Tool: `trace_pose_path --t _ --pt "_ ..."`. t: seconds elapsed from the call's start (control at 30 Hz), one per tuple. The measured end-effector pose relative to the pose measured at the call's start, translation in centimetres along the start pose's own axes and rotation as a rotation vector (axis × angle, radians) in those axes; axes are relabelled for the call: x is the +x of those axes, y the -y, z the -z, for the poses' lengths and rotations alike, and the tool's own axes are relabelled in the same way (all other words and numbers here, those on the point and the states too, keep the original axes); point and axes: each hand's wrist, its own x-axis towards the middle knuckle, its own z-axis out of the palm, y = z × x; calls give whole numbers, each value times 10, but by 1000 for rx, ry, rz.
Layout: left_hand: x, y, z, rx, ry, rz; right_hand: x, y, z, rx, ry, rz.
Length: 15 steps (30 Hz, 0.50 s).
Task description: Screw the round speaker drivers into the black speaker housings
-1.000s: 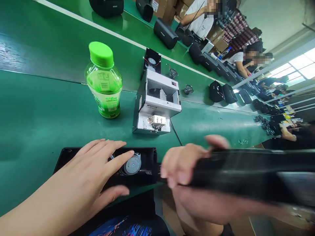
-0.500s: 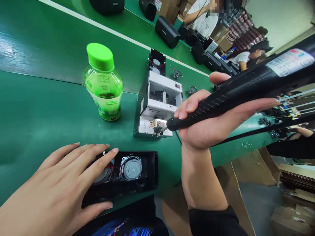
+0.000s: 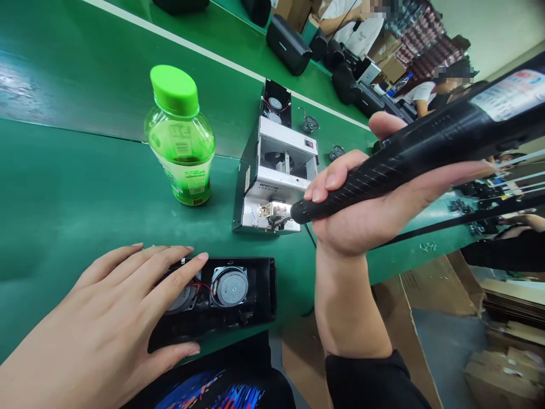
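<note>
So, my right hand (image 3: pixel 353 230) grips the screwdriver (image 3: pixel 395 165); I'd aim its tip (image 3: pixel 286 217) squarely at the machine (image 3: pixel 251 196), left hand (image 3: pixel 114 312) open over the speaker box (image 3: pixel 260 292).

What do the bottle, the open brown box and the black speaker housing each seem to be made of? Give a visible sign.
Bottle: glossy, clear plastic; liquid shows through it.
Brown box: dull cardboard, by its creased flaps.
Speaker housing: semi-gloss black; soft highlights suggest plastic, possibly painted metal.
</note>
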Motion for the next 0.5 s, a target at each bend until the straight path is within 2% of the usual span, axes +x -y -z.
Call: trace_pose_path --t 0.1,0.2,0.3,0.43,0.5 --pt "2 2 0 62 -47 -66 0 3 3 -28 -5 -55" --pt "12 -3 1 64 -102 -48 -3 18 6 -8 0 -112" --pt "34 -23 5 36 -174 -55 -12 46 13 75 23 -154" --pt "68 -55 7 -109 -233 -194 -30 83 22 198 135 -265" --pt "77 -64 5 -225 -252 -238 -40 94 23 205 137 -294"
